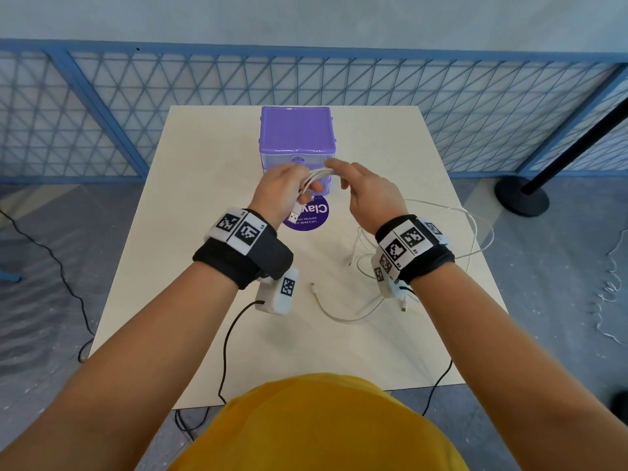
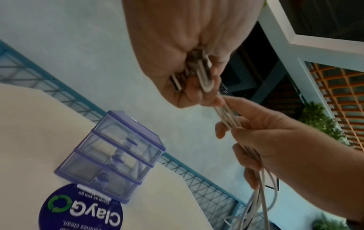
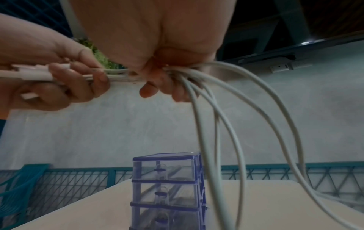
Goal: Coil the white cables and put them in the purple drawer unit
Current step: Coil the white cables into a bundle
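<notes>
Above the middle of the bench [image 1: 210, 300], in front of the purple drawer unit [image 1: 297, 130], both hands hold one bundle of white cables [image 1: 319, 175] in the air. The left hand [image 1: 278, 192] has its fingers curled round the plug ends; a USB plug [image 1: 295, 215] hangs below its palm in the head view. The right hand [image 1: 365, 190] closes its grip on the same strands just beside the left, and from it several strands [image 3: 226, 124] fall away in long open loops toward the bench.

I judge the coiling to be under way but far from finished: only a short stretch is gathered between the hands, while much cable lies loose on the right part of the bench [image 1: 452, 232] and a further length with a small plug [image 1: 339, 314] lies near the front. Nothing has gone into the unit yet as far as I can tell; all three drawers [image 3: 165, 169] look shut in the wrist views. What remains, then, is winding the slack, opening a drawer and placing the coils inside.

How many separate cables there are cannot be told, since the strands overlap and the right wristband hides where they cross. The drawers are clear, yet reflections and blur make their contents uncertain. The lowest drawer is cut off in the right wrist view, and the hands cover the unit's lower front from the head.
</notes>
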